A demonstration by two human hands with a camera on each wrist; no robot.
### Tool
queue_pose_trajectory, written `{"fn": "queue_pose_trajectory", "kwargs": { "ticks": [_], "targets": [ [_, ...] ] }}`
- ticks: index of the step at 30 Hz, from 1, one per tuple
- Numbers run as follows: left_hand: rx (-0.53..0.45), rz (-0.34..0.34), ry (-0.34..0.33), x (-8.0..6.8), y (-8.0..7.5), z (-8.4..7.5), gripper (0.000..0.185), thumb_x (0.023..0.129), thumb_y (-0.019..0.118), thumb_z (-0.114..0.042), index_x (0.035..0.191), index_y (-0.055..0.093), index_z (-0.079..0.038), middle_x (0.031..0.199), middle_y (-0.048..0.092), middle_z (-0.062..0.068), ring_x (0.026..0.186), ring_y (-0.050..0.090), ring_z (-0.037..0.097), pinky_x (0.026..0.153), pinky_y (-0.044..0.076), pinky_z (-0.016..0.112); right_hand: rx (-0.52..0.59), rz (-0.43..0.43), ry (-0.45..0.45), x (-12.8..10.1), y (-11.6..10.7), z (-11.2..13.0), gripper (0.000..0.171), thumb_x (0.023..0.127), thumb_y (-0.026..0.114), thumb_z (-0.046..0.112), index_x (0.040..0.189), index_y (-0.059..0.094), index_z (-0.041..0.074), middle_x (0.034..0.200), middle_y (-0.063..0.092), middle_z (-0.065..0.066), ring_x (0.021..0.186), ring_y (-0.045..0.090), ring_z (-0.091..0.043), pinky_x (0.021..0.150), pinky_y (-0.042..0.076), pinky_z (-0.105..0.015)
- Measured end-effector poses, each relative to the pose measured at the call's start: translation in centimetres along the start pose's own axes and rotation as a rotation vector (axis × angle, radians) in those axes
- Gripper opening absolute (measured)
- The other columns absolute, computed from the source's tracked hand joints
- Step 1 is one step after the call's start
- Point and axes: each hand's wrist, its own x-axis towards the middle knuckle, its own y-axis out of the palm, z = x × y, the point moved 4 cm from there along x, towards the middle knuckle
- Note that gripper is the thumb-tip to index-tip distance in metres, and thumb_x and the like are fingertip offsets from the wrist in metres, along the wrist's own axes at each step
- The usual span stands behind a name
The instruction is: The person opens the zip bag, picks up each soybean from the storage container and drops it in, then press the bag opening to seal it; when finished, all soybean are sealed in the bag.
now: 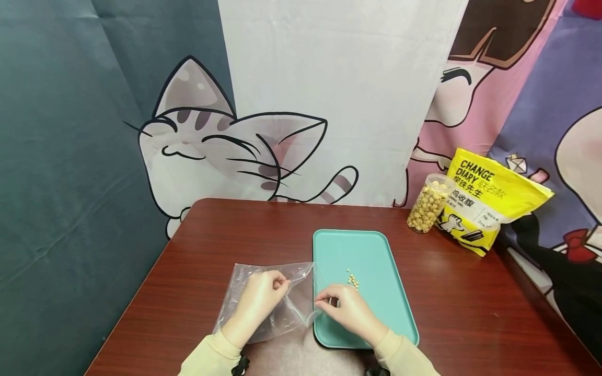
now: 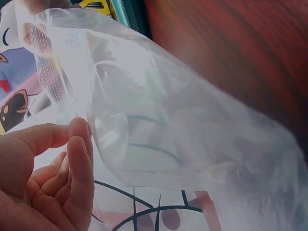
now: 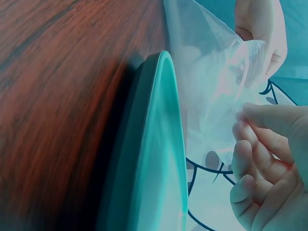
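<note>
A clear plastic zip bag (image 1: 300,295) lies at the front of the table, its mouth side turned toward the tray. Thumb and fingertips of my left hand (image 1: 262,293) pinch it near the zip strip; the left wrist view shows the bag (image 2: 144,106) spreading away from that hand (image 2: 55,173). Over the tray's near left edge, my right hand (image 1: 348,309) pinches a corner of the mouth. In the right wrist view, the right hand's (image 3: 272,161) thumb and index finger meet at the film. Several small pale yellow kernels (image 1: 352,281) sit on the teal tray (image 1: 383,313).
A clear jar (image 1: 428,206) of yellowish popcorn-like pieces stands at the back right of the brown table (image 1: 188,292). Beside it, a yellow and white printed pouch (image 1: 486,201) stands upright. Behind the table hangs a cartoon cat cloth (image 1: 291,78).
</note>
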Motion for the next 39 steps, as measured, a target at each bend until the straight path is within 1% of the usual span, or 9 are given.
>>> {"fn": "queue_pose_trajectory", "kwargs": {
  "ticks": [6,11,15,20,26,31,34,39],
  "targets": [
    [0.012,-0.006,0.006,0.0,0.0,0.1,0.011,0.077,0.073,-0.015,0.069,0.066,-0.014,0.059,0.06,-0.009,0.053,0.052,0.001,0.051,0.042,0.019,0.002,-0.002,-0.005,-0.1,-0.3,-0.3,0.005,0.083,0.072,0.014,0.083,0.073,0.01,0.073,0.064,0.009,0.064,0.051,0.003,0.056,0.045,-0.018],
    [0.006,0.007,-0.013,0.0,0.0,0.3,0.01,0.078,0.072,-0.015,0.069,0.067,-0.015,0.058,0.06,-0.01,0.053,0.051,0.001,0.052,0.041,0.02,0.003,-0.007,0.0,-0.4,-0.6,-0.7,0.006,0.083,0.072,0.015,0.083,0.073,0.009,0.073,0.063,0.009,0.064,0.051,0.003,0.057,0.046,-0.02],
    [0.008,0.012,-0.027,0.1,0.0,0.5,0.009,0.078,0.072,-0.015,0.07,0.067,-0.015,0.058,0.059,-0.01,0.053,0.051,0.001,0.052,0.041,0.02,-0.006,-0.014,0.024,-0.7,-1.1,-1.4,0.006,0.082,0.072,0.015,0.083,0.073,0.009,0.073,0.062,0.009,0.063,0.05,0.003,0.056,0.045,-0.019],
    [0.005,0.005,-0.021,0.1,0.0,0.7,0.01,0.078,0.072,-0.015,0.069,0.066,-0.016,0.057,0.058,-0.011,0.053,0.049,0.001,0.052,0.041,0.02,-0.024,-0.02,0.074,-1.3,-2.0,-2.5,0.004,0.08,0.074,0.012,0.083,0.072,0.012,0.072,0.06,0.01,0.061,0.049,0.002,0.055,0.044,-0.02],
    [0.001,-0.001,-0.014,0.2,0.1,0.8,0.011,0.077,0.071,-0.015,0.068,0.065,-0.015,0.055,0.055,-0.012,0.051,0.046,0.0,0.051,0.039,0.02,-0.088,-0.016,0.142,-2.1,-3.1,-4.1,0.005,0.08,0.074,0.013,0.082,0.07,0.012,0.07,0.058,0.012,0.059,0.046,0.002,0.054,0.042,-0.021],
    [0.008,-0.004,-0.013,0.1,0.0,0.8,0.011,0.077,0.072,-0.015,0.068,0.066,-0.016,0.056,0.057,-0.012,0.051,0.047,0.0,0.051,0.039,0.02,-0.119,0.0,0.21,-2.5,-3.8,-5.4,0.006,0.079,0.074,0.01,0.082,0.07,0.012,0.066,0.055,0.012,0.057,0.046,0.002,0.054,0.042,-0.021],
    [0.005,-0.001,-0.014,0.1,0.0,0.8,0.01,0.077,0.072,-0.015,0.068,0.066,-0.015,0.056,0.057,-0.011,0.051,0.047,0.0,0.051,0.04,0.02,-0.142,0.004,0.242,-2.8,-4.0,-6.0,0.007,0.079,0.074,0.008,0.081,0.07,0.013,0.066,0.057,0.012,0.058,0.047,0.002,0.055,0.042,-0.021],
    [-0.001,0.004,-0.022,0.0,-0.1,0.8,0.01,0.078,0.072,-0.015,0.069,0.066,-0.015,0.056,0.057,-0.011,0.051,0.047,0.0,0.051,0.04,0.02,-0.165,-0.028,0.352,-3.1,-4.5,-6.9,0.007,0.078,0.075,0.008,0.076,0.069,0.013,0.068,0.061,0.009,0.061,0.049,0.0,0.057,0.043,-0.022]
  ]
}}
